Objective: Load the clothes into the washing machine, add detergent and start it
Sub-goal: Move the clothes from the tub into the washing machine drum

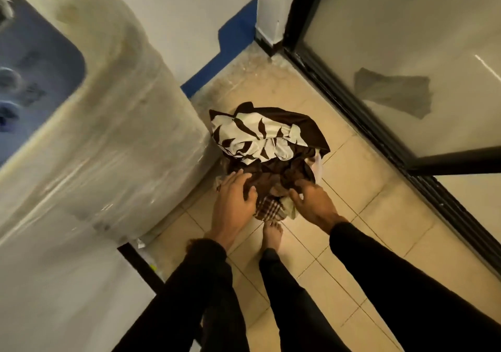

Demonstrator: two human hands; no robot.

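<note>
Beige tiled floor (360, 189), black-framed glass door (406, 67) on the right, blue wall skirting (217, 67) behind.

Clothes pile (267, 145) on floor (366, 205), right of washing machine (108, 124), left of door (406, 53)

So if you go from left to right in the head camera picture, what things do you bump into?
Washing machine → left hand → pile of clothes → right hand → glass door.
</note>
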